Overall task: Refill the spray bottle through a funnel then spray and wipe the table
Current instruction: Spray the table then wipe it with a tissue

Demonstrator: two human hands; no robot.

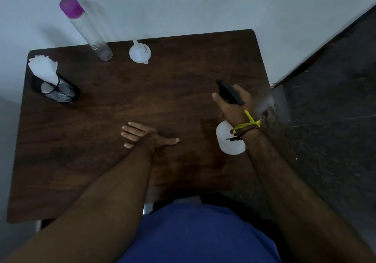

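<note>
My right hand grips a white spray bottle by its black trigger head, held above the right side of the dark wooden table with the nozzle pointing away from me. My left hand lies flat and open on the table's middle, fingers spread, holding nothing. A white funnel rests mouth-down at the far edge. A tall clear bottle with a purple cap stands to its left. A wet patch darkens the wood between my hands.
A black mesh holder with white paper napkins stands at the far left of the table. A pale wall lies beyond the far edge, and a dark stone floor runs along the right.
</note>
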